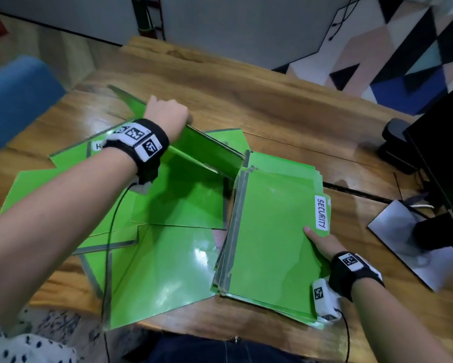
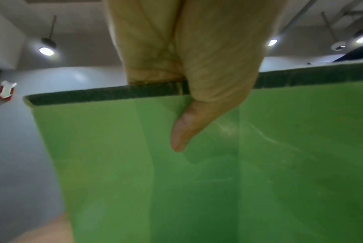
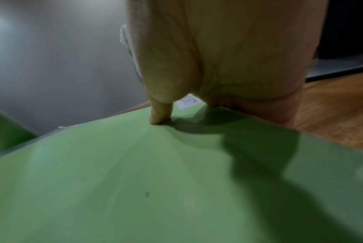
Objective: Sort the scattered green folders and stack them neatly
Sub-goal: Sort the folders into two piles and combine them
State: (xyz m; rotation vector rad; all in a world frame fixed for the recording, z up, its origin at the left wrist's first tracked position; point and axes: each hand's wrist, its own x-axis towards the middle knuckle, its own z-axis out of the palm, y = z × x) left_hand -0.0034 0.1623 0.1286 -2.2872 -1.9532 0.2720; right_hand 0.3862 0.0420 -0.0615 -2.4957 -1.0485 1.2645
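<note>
1. Left hand (image 1: 167,113) pinches the dark top edge of a raised green folder (image 1: 204,150), thumb on its face; fingers hidden behind.
2. Right hand (image 1: 320,244) grips the stack (image 1: 269,231) at its right edge, thumb on top, fingers hidden beneath.
3. Loose folders (image 1: 162,271) overhang the table's (image 1: 272,100) near edge.
</note>
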